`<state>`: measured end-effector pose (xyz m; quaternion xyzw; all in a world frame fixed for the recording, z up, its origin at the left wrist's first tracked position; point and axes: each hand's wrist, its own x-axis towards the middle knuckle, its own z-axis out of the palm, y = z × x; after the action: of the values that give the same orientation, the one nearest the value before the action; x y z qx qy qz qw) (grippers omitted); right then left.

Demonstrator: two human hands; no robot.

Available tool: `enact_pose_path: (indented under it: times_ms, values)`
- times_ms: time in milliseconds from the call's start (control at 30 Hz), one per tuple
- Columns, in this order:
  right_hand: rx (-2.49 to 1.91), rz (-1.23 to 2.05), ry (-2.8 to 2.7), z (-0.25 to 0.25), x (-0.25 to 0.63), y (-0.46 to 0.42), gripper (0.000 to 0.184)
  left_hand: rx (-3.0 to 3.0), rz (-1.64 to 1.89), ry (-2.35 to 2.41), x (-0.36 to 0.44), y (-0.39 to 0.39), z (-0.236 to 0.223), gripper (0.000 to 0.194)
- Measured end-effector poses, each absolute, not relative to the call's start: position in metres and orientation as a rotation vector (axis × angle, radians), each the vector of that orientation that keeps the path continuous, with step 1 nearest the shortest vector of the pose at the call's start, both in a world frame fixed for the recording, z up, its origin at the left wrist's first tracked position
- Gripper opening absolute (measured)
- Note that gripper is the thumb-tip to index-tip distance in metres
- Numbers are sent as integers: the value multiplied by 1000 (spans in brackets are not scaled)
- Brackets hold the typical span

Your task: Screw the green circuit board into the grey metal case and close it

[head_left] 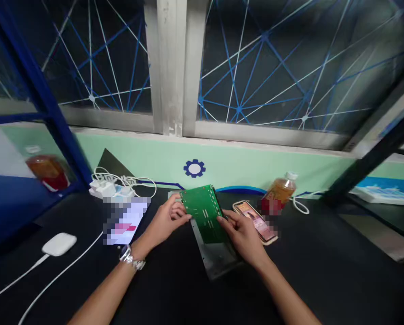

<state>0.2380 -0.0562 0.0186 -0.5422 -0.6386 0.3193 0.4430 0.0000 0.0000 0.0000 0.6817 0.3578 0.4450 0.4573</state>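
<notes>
I see left hand (170, 215) and right hand (241, 232), fingers pinching opposite edges of green circuit board (202, 210) over black tabletop (168, 284).

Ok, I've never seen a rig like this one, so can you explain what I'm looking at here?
There's no machine: these are a person's bare hands, seen by a camera worn on the head, looking forward and down. That is the only view.

The left hand, with a watch on its wrist, and the right hand hold a green circuit board by opposite edges. A grey plate shows below it; I can't tell whether they're joined.

On the dark tabletop, a phone and a bottle lie to the right. To the left are a partly pixelated lit screen and a white pad with a cable.
</notes>
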Motion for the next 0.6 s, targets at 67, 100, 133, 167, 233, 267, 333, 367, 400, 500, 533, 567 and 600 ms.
enact_pose_path:
  times_ms: [67,100,133,167,233,267,333,367,400,500,533,567,600]
  values:
    - [-1349,893,-1552,19,238,-57,37,1587,1118,818,-1,3,2,46]
    - [-1342,930,-1537,19,238,-57,39,1552,1121,791,-2,4,2,47]
    - [-1330,959,-1525,19,238,-57,41,1526,1120,767,-3,6,3,46]
    - [-1312,985,-1514,19,238,-57,42,1496,1120,742,-3,7,4,45]
    - [-1261,993,-1502,18,238,-57,43,1485,1090,715,-5,7,4,38]
    - [-1235,982,-1493,17,238,-57,43,1511,1072,717,-5,7,4,34]
    - [-1202,971,-1478,14,240,-56,42,1659,1081,772,-7,5,4,24]
    - [-1193,979,-1470,13,241,-55,41,1789,1100,813,-8,4,4,19]
    - [-1183,995,-1465,12,241,-55,40,1947,1105,848,-9,2,4,18]
    - [-1158,1004,-1494,10,243,-53,37,2389,1012,914,-10,-2,3,37]
    - [-1151,975,-1515,9,244,-53,37,2483,968,929,-9,-3,2,42]
    - [-1145,937,-1538,10,244,-52,36,2553,933,953,-8,-3,0,44]
    - [-1138,898,-1558,11,243,-53,35,2608,915,980,-7,-4,-1,44]
